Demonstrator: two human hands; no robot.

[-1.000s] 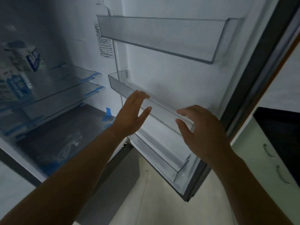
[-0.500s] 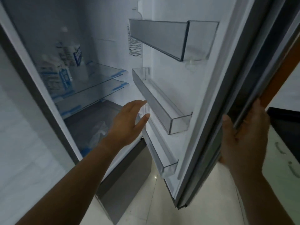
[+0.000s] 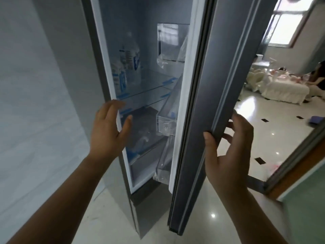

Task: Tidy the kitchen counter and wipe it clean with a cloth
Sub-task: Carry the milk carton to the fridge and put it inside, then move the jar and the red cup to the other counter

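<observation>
A tall grey fridge fills the middle of the head view, its door (image 3: 207,95) swung most of the way shut. My right hand (image 3: 228,152) grips the door's outer edge, thumb on the inner side and fingers wrapped behind. My left hand (image 3: 109,131) hovers open with fingers spread in front of the fridge's left frame, holding nothing. Inside, a water bottle with a blue label (image 3: 130,57) stands on a glass shelf (image 3: 151,87). Clear door bins (image 3: 165,124) show in the narrow gap. No cloth or counter is in view.
A pale wall (image 3: 35,103) is close on the left. Glossy tiled floor (image 3: 193,217) lies below. Through a doorway on the right are a bright window (image 3: 284,27) and white covered furniture (image 3: 281,92). A pale green cabinet side (image 3: 306,199) stands at the lower right.
My right hand moved from the door bin to the door's outer edge and swung the door toward shut. My left hand drew back out of the fridge opening.
</observation>
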